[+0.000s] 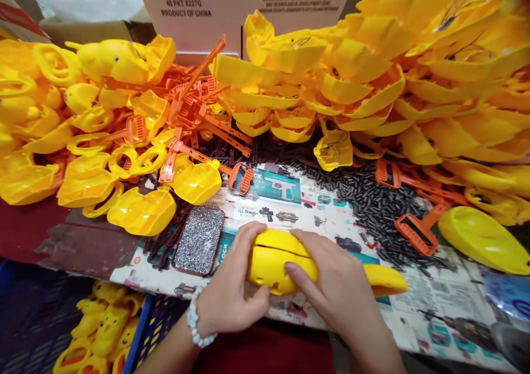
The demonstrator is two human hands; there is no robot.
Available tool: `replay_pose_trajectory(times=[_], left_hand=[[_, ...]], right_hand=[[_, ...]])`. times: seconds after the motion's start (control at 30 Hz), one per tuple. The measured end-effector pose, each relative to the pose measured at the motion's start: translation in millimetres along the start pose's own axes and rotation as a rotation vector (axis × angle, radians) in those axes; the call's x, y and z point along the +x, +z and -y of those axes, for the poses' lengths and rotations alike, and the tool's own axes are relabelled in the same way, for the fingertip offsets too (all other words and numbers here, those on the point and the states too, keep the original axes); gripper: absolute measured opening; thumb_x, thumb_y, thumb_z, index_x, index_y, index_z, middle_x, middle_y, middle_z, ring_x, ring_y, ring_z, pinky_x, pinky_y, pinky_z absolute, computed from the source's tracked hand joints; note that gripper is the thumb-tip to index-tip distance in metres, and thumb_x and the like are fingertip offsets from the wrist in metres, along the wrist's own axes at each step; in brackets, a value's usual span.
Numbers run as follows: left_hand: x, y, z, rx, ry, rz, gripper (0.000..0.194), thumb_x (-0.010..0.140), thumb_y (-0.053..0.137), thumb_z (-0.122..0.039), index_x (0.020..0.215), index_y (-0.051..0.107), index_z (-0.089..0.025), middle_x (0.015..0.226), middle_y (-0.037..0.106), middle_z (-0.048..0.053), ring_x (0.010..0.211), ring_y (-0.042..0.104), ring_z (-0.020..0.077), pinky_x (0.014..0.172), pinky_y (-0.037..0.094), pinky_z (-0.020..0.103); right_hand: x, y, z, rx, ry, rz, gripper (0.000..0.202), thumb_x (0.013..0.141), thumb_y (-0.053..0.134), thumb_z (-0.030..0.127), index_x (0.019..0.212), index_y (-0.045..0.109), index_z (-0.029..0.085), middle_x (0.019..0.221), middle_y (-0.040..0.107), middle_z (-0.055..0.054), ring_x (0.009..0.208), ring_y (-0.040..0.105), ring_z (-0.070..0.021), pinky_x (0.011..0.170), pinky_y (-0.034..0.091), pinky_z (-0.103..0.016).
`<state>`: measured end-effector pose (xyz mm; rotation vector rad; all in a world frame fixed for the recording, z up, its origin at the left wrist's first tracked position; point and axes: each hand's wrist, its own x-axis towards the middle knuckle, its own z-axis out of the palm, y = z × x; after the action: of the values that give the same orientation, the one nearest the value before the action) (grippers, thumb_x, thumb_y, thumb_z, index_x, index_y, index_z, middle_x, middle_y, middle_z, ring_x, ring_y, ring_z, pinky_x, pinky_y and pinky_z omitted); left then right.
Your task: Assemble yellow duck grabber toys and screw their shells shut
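A yellow plastic toy body (271, 266) is between my two hands, close above the front edge of the table. A dark gap runs across its upper part, where two shell halves meet. My left hand (236, 286) wraps round its left end, and a beaded bracelet circles that wrist. My right hand (337, 277) grips the right side, thumb pressed on the near face. A yellow rounded end (385, 280) sticks out past my right hand. Left of the toy lies a shallow tray (199, 240) full of small silvery screws.
Yellow shells (141, 211) and orange strips (199, 109) are heaped on the left. Stacked yellow halves (360, 81) fill the back right. Black small rods (381, 214) lie spread right of centre. A blue crate (141, 330) with finished-looking yellow toys (107, 330) stands below left.
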<state>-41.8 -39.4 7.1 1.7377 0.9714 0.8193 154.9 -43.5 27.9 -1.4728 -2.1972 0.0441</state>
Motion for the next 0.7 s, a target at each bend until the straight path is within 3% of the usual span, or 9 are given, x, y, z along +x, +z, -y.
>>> replay_pose_trajectory(times=[0.13,0.27,0.37,0.5,0.63,0.7], left_hand=[[2.4,6.8,6.2,0.062,0.05,-0.056,0.08,0.085,0.054,-0.048,0.146,0.009,-0.026,0.15,0.025,0.012,0.137,0.029,0.0337,0.112,0.025,0.051],[9.6,12.9,10.6,0.101,0.117,-0.155,0.081,0.084,0.047,-0.065,0.146,0.016,-0.024,0.151,0.026,0.014,0.136,0.03,0.035,0.112,0.023,0.052],[10.9,15.5,10.3,0.075,0.058,-0.213,0.07,0.088,0.044,-0.062,0.14,0.027,-0.019,0.142,0.039,0.016,0.127,0.043,0.0319,0.106,0.034,0.047],[17.0,17.1,4.2,0.073,0.001,-0.221,0.046,0.087,0.049,-0.048,0.119,0.047,-0.016,0.113,0.058,0.013,0.106,0.057,0.0278,0.093,0.045,0.043],[31.1,12.4,-6.1,-0.013,-0.301,-0.176,0.047,0.09,0.045,-0.046,0.124,0.042,-0.014,0.124,0.054,0.016,0.114,0.054,0.0296,0.098,0.043,0.048],[34.5,4.2,-8.4,-0.087,-0.34,-0.085,0.051,0.093,0.041,-0.043,0.133,0.033,-0.013,0.14,0.043,0.018,0.128,0.043,0.0294,0.107,0.036,0.049]], right_hand=[[1.8,3.4,4.7,-0.019,-0.031,-0.001,0.052,0.101,0.025,0.046,0.105,0.057,0.006,0.095,0.065,-0.011,0.081,0.064,-0.0236,0.064,0.052,-0.034],[1.1,2.6,3.2,0.005,-0.084,0.037,0.058,0.1,0.026,0.053,0.109,0.057,0.004,0.099,0.064,-0.013,0.086,0.063,-0.0244,0.069,0.054,-0.036],[-0.5,3.7,-0.4,-0.007,-0.108,0.0,0.057,0.099,0.029,0.052,0.109,0.056,0.002,0.099,0.064,-0.014,0.085,0.063,-0.025,0.068,0.053,-0.036],[-0.2,6.7,-1.0,0.01,-0.1,-0.035,0.055,0.099,0.031,0.053,0.112,0.053,0.004,0.099,0.063,-0.014,0.085,0.062,-0.0244,0.069,0.052,-0.036],[4.7,8.7,6.2,0.026,-0.08,-0.027,0.046,0.1,0.037,0.047,0.12,0.048,0.007,0.115,0.057,-0.017,0.103,0.057,-0.0283,0.085,0.048,-0.041],[6.9,10.5,8.7,-0.011,-0.09,0.053,0.054,0.099,0.033,0.052,0.122,0.047,0.006,0.121,0.053,-0.019,0.109,0.052,-0.0324,0.089,0.045,-0.048]])
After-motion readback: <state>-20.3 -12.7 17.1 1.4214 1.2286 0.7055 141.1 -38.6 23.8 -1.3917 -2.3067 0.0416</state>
